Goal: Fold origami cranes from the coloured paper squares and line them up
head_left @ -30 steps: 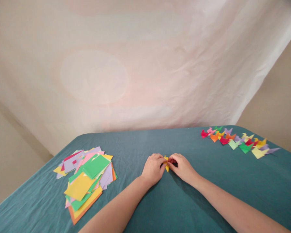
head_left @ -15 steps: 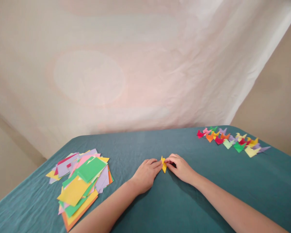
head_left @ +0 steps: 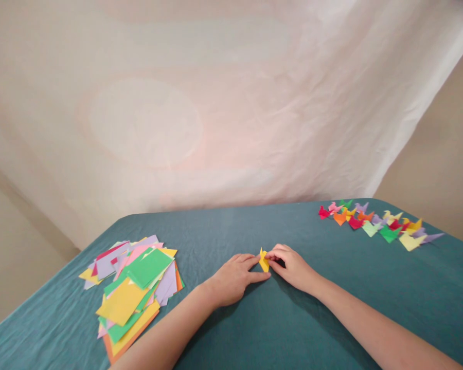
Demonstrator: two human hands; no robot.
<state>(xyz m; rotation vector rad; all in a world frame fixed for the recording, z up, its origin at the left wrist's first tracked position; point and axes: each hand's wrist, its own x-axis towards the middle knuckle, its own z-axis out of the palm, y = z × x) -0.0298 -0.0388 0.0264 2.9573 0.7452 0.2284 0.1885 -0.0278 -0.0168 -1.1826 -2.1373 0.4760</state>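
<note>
A small piece of yellow folded origami paper [head_left: 264,262] lies on the cloth near the middle of the table, with pointed tips at its top. My left hand [head_left: 235,277] rests at its left side, the fingertips on its edge and the thumb stretched along below it, steadying the paper between them. From the right, my right hand [head_left: 291,267] pinches the right part of the same paper between thumb and fingers. The fingertips cover some of the folds.
To the left lies a loose pile of coloured paper sheets [head_left: 148,267]. Several small folded paper birds [head_left: 370,228] stand in rows at the back right. Dark teal cloth [head_left: 216,226] covers the table, and a pale sheet [head_left: 231,113] hangs behind it.
My left thumb has spread out away from the fingers to below the yellow paper. My right hand keeps its pinch. The whole view has shifted slightly.
</note>
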